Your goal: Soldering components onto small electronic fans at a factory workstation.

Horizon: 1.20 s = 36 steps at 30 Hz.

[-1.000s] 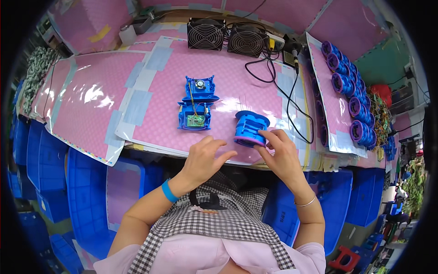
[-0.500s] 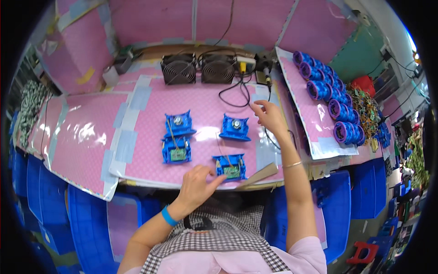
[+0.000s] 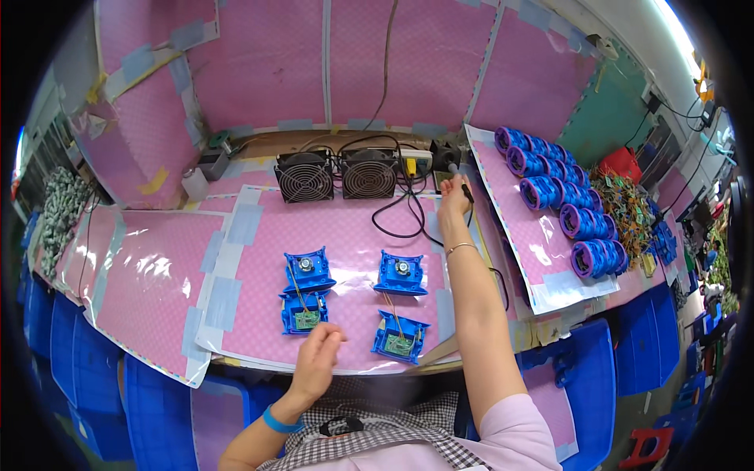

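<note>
My right hand (image 3: 453, 198) reaches to the back right of the table, fingers closed round a soldering iron (image 3: 468, 193) beside its stand (image 3: 445, 154). My left hand (image 3: 316, 363) hovers near the front edge with its fingers curled together; whatever they may hold is hidden. Just beyond it lies a blue housing with a green circuit board (image 3: 307, 319), wired to a blue housing with a round silver part (image 3: 307, 265). To the right, another blue housing with a board (image 3: 399, 344) is wired to a second blue housing with a silver part (image 3: 403, 268).
Two black fans (image 3: 305, 179) stand at the back, beside a power strip (image 3: 416, 159) and looped black cable (image 3: 397, 228). Several blue-purple round units (image 3: 542, 192) line a raised board at right, near a heap of wired parts (image 3: 622, 192). Blue bins (image 3: 569, 385) sit below the table edge.
My right hand has moved back to the soldering iron and closed on it. My left hand has shifted left, off the right board housing, its fingers curling in. The view has tilted up.
</note>
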### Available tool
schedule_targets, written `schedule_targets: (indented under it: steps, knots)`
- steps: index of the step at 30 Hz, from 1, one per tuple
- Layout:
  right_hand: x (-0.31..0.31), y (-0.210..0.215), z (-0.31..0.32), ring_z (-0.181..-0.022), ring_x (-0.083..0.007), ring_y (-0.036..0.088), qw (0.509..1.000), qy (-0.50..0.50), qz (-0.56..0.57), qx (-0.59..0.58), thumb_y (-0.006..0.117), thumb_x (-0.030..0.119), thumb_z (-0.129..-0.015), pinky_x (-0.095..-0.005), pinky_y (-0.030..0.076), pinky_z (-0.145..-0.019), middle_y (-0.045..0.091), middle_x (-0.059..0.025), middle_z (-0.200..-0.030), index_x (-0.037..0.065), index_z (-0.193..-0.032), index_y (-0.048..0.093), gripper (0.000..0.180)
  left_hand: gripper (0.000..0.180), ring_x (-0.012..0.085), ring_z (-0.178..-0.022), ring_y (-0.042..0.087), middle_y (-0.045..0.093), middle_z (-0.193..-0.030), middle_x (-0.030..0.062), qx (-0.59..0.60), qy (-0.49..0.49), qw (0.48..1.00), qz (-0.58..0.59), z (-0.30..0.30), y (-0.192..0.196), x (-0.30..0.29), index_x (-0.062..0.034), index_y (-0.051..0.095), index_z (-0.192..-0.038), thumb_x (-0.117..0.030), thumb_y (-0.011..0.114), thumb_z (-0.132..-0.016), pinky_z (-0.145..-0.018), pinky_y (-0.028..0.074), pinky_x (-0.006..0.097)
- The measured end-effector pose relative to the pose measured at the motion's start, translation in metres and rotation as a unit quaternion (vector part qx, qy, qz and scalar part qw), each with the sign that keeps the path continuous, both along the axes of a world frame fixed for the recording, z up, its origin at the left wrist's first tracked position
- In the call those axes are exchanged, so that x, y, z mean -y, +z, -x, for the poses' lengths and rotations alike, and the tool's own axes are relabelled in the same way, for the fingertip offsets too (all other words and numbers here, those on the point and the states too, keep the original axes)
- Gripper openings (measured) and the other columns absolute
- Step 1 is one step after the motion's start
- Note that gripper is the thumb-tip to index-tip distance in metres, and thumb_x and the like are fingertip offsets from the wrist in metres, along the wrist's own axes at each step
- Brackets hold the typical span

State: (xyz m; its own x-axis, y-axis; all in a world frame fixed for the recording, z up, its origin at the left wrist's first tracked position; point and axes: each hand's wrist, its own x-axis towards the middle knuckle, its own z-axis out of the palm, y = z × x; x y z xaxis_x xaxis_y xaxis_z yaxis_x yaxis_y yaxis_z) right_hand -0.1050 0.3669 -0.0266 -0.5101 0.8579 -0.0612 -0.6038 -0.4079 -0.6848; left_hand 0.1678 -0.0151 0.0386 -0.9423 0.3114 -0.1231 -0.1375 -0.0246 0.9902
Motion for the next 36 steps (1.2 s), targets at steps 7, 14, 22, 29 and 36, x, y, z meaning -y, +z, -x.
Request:
schedule_targets:
  steps: [7,14,22,29,36]
  knots:
    - [0.029,0.022,-0.076,-0.076,-0.0159,0.063,0.994,0.003,-0.097,-0.047,0.067,0.015,-0.092,-0.0280,0.056,-0.072,0.063,-0.0046,-0.088,0.009,-0.097,0.058,0.012,0.018,0.0046,-0.068,0.045,0.051,-0.076,-0.0040,-0.076,0.049,0.995,0.051,0.030,0.017,0.061,-0.0028,0.063,-0.096,-0.015,0.051,-0.099,-0.060,0.036,0.021]
    - [0.080,0.082,-0.216,-0.060,-0.0083,0.049,0.962,0.088,-0.255,-0.040,0.063,0.010,-0.092,-0.0219,0.037,-0.052,0.052,-0.0014,-0.070,0.008,-0.103,0.053,0.015,0.015,0.0049,-0.062,0.040,0.050,-0.071,-0.0033,-0.206,0.155,0.952,0.167,0.061,-0.002,0.085,0.0001,0.065,-0.097,-0.013,0.059,-0.095,-0.055,0.033,0.023]
    - [0.201,0.098,-0.226,-0.072,-0.0151,0.065,0.771,0.324,-0.535,0.120,0.060,0.018,-0.097,-0.0272,0.051,-0.062,0.069,-0.0102,-0.090,0.001,-0.109,0.065,0.021,0.030,0.0275,-0.063,0.059,0.063,-0.068,0.0142,-0.300,0.147,0.866,0.373,0.063,-0.018,0.082,0.0006,0.067,-0.068,-0.025,0.076,-0.080,-0.054,0.041,0.040]
    - [0.228,0.076,-0.182,-0.075,-0.0291,0.061,0.572,0.291,-0.765,0.047,0.068,-0.005,-0.076,-0.0356,0.048,-0.066,0.061,-0.0121,-0.090,0.007,-0.103,0.062,0.031,0.029,0.0292,-0.053,0.054,0.057,-0.063,0.0138,-0.329,0.120,0.876,0.331,0.053,-0.040,0.083,-0.0001,0.061,-0.062,-0.020,0.076,-0.075,-0.049,0.039,0.041]
    - [0.239,0.073,-0.195,-0.082,-0.0326,0.059,0.554,0.331,-0.756,0.112,0.060,-0.008,-0.078,-0.0388,0.047,-0.068,0.056,-0.0159,-0.095,0.007,-0.107,0.059,0.032,0.029,0.0259,-0.050,0.050,0.050,-0.058,0.0115,-0.353,0.113,0.885,0.283,0.018,-0.030,0.101,-0.0006,0.054,-0.059,-0.012,0.076,-0.074,-0.047,0.035,0.038]
